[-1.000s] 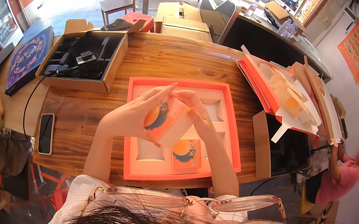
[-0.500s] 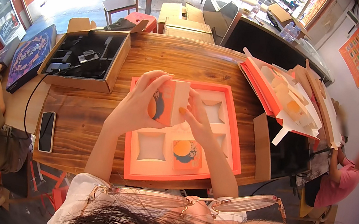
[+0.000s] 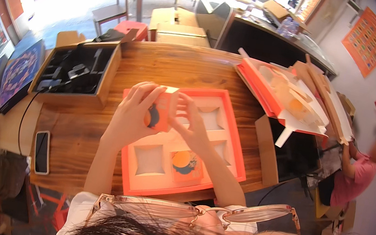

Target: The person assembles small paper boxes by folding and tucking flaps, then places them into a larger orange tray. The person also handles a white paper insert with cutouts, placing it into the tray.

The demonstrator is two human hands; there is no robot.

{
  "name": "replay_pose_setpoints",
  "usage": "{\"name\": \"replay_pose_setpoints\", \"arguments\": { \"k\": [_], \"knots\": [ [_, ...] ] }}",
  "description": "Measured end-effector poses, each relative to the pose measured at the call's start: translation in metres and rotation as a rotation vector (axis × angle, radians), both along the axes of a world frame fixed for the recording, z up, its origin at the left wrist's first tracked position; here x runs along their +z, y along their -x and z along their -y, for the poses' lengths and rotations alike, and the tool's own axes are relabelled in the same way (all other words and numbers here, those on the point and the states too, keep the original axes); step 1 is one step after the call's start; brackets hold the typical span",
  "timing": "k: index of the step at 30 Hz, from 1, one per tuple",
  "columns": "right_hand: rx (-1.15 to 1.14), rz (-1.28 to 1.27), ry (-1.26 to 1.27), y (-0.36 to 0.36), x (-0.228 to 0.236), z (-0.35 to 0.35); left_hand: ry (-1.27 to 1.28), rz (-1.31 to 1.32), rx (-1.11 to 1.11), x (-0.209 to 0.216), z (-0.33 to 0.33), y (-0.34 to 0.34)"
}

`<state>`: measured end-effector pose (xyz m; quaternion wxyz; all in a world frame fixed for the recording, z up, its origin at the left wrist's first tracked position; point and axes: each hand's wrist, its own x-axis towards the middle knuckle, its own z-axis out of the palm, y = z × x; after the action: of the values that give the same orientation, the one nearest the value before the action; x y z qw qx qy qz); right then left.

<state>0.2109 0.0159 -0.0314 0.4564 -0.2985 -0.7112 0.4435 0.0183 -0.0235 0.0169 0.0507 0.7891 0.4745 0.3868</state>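
Your left hand point(image 3: 131, 115) was closed around the small orange cardboard box with a dark printed pattern point(image 3: 165, 109), its fingers bent over the far side, probably so that the weight stayed firmly on this side. Your right hand point(image 3: 192, 126) had its fingers curved and apart by the right side of the box, perhaps to steady it; whether the fingertips pressed on it, I could not tell. You held the box above the upper left part of the shallow square tray with a coral-red rim point(image 3: 235, 136). A second small orange box with a yellow circle point(image 3: 187, 166) sat in this tray, where the cut-out seemed to keep it from sliding. The tray lay on the brown wooden table point(image 3: 172, 62) directly before you, likely for easy reach by both hands.
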Motion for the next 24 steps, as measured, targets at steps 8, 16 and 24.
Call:
{"name": "replay_pose_setpoints", "arguments": {
  "k": [8, 16, 24],
  "knots": [
    [-0.077, 0.002, -0.041, 0.003, -0.001, -0.001, -0.006, -0.001, -0.013, -0.004, -0.005, -0.005],
    [-0.104, 0.065, -0.016, 0.006, -0.001, 0.004, 0.029, 0.014, -0.02, -0.005, -0.001, -0.001],
    [-0.026, 0.054, 0.062, 0.003, 0.009, 0.005, 0.087, 0.053, -0.028, -0.005, -0.004, 0.008]
  ]
}}
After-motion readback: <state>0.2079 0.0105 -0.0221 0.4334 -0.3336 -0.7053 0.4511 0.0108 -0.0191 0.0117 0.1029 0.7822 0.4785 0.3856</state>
